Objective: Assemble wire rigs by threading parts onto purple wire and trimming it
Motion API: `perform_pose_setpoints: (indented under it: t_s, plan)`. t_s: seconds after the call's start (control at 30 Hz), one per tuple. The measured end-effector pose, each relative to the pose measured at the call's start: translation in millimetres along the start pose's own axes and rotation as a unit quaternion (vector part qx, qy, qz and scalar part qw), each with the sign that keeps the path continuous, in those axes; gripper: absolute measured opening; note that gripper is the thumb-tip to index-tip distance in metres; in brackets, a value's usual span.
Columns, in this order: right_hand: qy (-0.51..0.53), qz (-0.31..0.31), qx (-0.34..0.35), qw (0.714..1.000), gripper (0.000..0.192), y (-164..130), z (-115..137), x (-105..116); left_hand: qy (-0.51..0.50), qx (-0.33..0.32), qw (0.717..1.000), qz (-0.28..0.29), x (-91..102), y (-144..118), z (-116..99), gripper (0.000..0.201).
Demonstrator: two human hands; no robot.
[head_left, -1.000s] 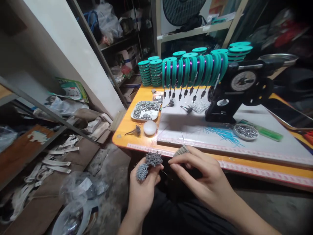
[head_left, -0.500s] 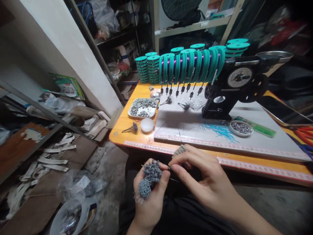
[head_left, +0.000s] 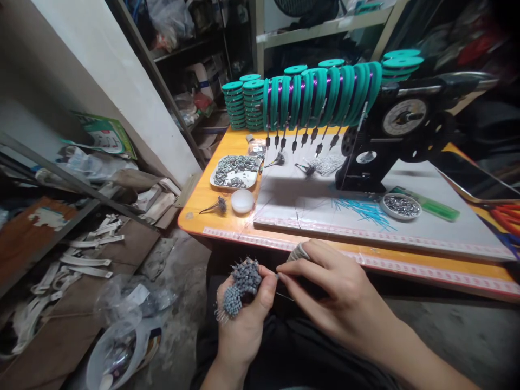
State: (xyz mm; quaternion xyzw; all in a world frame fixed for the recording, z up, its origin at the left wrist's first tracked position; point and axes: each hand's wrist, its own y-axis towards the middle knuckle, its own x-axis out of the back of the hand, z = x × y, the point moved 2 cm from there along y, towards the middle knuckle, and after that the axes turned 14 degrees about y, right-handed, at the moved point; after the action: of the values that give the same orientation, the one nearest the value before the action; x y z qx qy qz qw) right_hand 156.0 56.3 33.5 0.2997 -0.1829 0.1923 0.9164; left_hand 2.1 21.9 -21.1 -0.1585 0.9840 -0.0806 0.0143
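My left hand (head_left: 242,319) grips a grey bundle of small beaded weights (head_left: 240,285) on thin lines, held below the table's front edge. My right hand (head_left: 329,292) reaches in from the right, its thumb and forefinger pinched on a thin line beside the bundle; a small grey roll (head_left: 299,252) shows behind its fingers. On the orange table (head_left: 203,203) stands a row of teal spools with purple line (head_left: 320,100) mounted on a black winding machine (head_left: 400,135).
A metal tray of small grey pieces (head_left: 234,172), a white lid (head_left: 242,201), a loose weight bundle (head_left: 219,205), blue sticks (head_left: 359,208), a round tin (head_left: 400,206) and a green ruler (head_left: 436,208) lie on the table. Stacked teal spools (head_left: 242,105) stand behind. Cluttered shelves and floor at left.
My left hand has turned and lowered the bundle slightly, and my right fingers have closed in on the line beside it. The view has shifted a little.
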Motion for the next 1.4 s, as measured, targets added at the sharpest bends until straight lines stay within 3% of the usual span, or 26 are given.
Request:
perform_pose_setpoints:
  t_s: [0.23, 0.57, 0.73, 0.93, 1.03, 1.1, 1.17, 1.27, 1.33, 1.4]
  plan:
    - [-0.024, 0.016, 0.002, 1.0, 0.013, 0.2, 1.1, -0.3, 0.013, -0.007, 0.999, 0.035, -2.9, -1.5, -5.6, 0.019]
    - [-0.023, 0.022, 0.004, 0.999, 0.013, 0.8, 6.3, 2.7, 0.039, -0.017, 0.998, 0.035, -2.3, -1.2, -7.2, 0.021]
    - [0.023, 0.015, 0.003, 1.0, 0.017, 0.4, 2.7, 6.4, 0.043, 0.017, 0.999, 0.018, -1.1, -1.2, -5.6, 0.027]
    - [0.036, 0.006, 0.036, 0.999, 0.023, 1.7, -1.9, 11.9, -0.008, 0.092, 0.991, 0.097, -4.0, 1.2, -5.6, 0.039]
    - [0.044, 0.016, 0.03, 0.998, 0.022, 2.6, 0.4, 12.0, 0.002, 0.074, 0.987, 0.141, -1.2, 5.2, -10.3, 0.034]
    - [0.053, 0.019, 0.013, 0.998, 0.018, 3.2, 2.3, 9.9, 0.052, 0.027, 0.986, 0.154, 2.8, 7.3, -17.2, 0.028]
    - [0.051, 0.01, -0.002, 0.999, 0.013, 3.7, 3.6, 7.4, 0.138, -0.068, 0.978, 0.138, 8.0, 7.5, -26.8, 0.02]
    - [0.022, -0.006, 0.003, 1.0, 0.016, 5.1, 4.0, 7.4, 0.262, -0.227, 0.933, 0.093, 18.5, 6.1, -39.7, 0.007]
    - [-0.009, -0.018, 0.017, 1.0, 0.017, 7.1, 3.5, 11.6, 0.285, -0.261, 0.922, -0.001, 33.4, 12.7, -45.6, 0.007]
    - [-0.039, -0.038, 0.033, 0.998, 0.017, 9.7, 3.5, 17.3, 0.283, -0.235, 0.918, -0.149, 56.0, 30.7, -52.5, 0.015]
